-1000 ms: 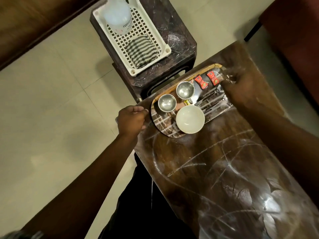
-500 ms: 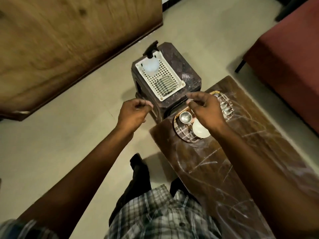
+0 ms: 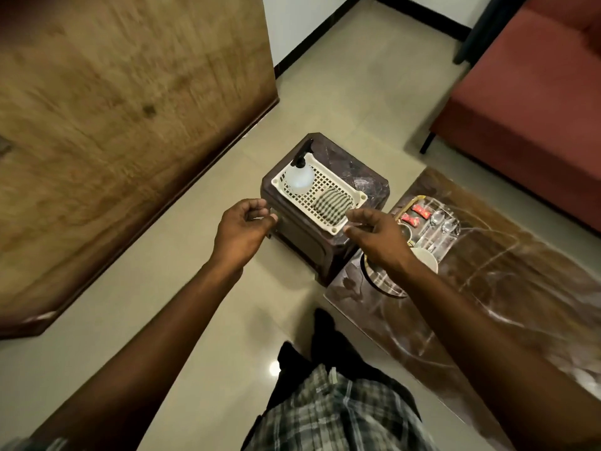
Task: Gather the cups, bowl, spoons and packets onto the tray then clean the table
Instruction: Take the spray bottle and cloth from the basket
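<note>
While both arms are held out in front, the left hand (image 3: 242, 227) is seen empty, fingers loosely curled, and the right hand (image 3: 377, 237) is likewise slack and unladen, just at the near corner of the white basket (image 3: 359, 197). Inside it a striped cloth (image 3: 331, 206) is folded beside a spray bottle (image 3: 299, 180), all carried on a dark stool (image 3: 364, 177). The cloth is judged soft and light, best gathered from above; the bottle smooth, best taken round its neck. The tray (image 3: 379, 279), loaded with bowl (image 3: 426, 260), packets (image 3: 417, 214) and spoons (image 3: 437, 219), is set on the table (image 3: 487, 288) nearest the stool.
</note>
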